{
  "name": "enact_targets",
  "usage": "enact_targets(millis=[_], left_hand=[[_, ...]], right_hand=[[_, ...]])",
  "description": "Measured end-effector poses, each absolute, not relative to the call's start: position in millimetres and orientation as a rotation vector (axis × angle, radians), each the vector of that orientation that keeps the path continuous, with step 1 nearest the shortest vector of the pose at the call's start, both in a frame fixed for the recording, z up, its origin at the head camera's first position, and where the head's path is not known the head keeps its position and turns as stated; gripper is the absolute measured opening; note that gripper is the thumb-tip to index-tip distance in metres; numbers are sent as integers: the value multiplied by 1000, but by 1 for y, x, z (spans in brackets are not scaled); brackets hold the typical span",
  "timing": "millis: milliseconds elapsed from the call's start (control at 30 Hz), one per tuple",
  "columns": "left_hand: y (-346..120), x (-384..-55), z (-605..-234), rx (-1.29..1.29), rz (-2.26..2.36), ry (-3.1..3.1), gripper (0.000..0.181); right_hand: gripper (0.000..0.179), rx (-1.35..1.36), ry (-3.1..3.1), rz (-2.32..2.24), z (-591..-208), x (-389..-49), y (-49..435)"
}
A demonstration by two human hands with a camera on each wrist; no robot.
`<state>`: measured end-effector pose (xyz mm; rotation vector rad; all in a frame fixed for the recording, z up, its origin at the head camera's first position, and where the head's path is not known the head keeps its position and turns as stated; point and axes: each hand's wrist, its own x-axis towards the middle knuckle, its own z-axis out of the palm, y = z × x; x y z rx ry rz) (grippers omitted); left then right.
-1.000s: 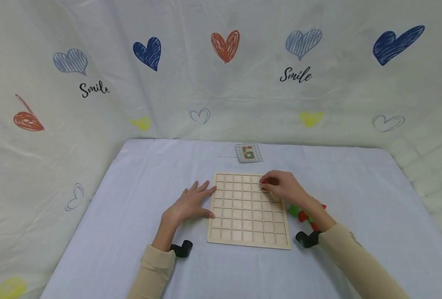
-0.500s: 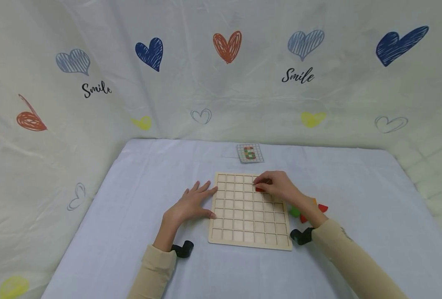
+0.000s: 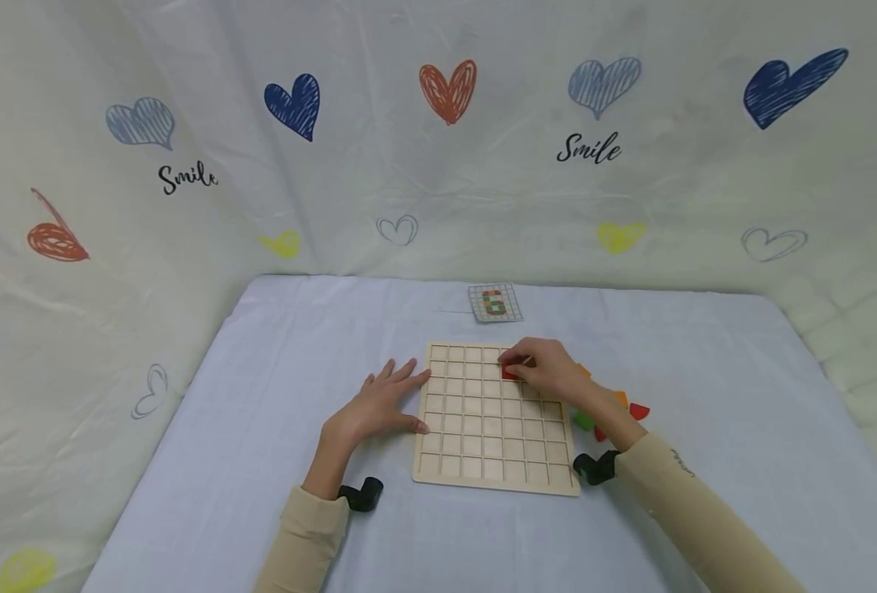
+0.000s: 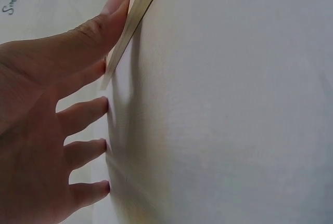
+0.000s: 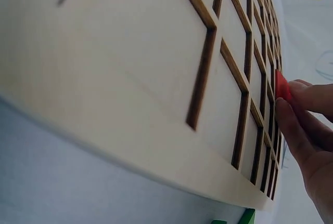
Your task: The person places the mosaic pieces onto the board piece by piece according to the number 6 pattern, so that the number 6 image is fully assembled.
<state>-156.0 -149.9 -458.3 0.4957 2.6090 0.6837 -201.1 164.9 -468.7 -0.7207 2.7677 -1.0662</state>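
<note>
A wooden grid board (image 3: pixel 482 428) with square cells lies flat on the table. Over its upper right part my right hand (image 3: pixel 549 368) pinches a red piece (image 3: pixel 509 371) between thumb and fingers. In the right wrist view the red piece (image 5: pixel 281 86) touches the grid, and whether it sits down in a cell cannot be told. My left hand (image 3: pixel 375 406) lies spread at the board's left edge. The left wrist view has its thumb (image 4: pixel 106 18) against the board's edge (image 4: pixel 136 18), with the other fingertips on the tablecloth.
Several loose pieces, among them a green piece (image 3: pixel 584 421), an orange piece (image 3: pixel 621 399) and a red piece (image 3: pixel 638 411), lie right of the board, partly behind my right forearm. A pattern card (image 3: pixel 495 303) with a coloured figure lies beyond the board.
My right hand has shifted slightly left across the board's upper part with the red piece, then nearly stopped. The left hand stays in place.
</note>
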Motion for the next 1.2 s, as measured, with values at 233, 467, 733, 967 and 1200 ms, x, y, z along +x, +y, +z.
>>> enact_targets(millis=[233, 467, 733, 967, 1200], left_hand=[[-149, -155, -460, 495, 699, 2604, 90], [-148, -155, -461, 488, 697, 2601, 90], [-149, -155, -459, 494, 690, 2608, 90], [-150, -154, -457, 491, 689, 2611, 90], [-149, -154, -458, 494, 684, 2614, 91]], right_hand=[[16, -726, 2771, -1093, -469, -199, 167], [16, -605, 2768, -1079, -464, -195, 171], [15, -510, 2775, -1101, -460, -192, 185], [16, -493, 2802, -1082, -457, -189, 202], [17, -434, 2838, -1038, -459, -183, 220]])
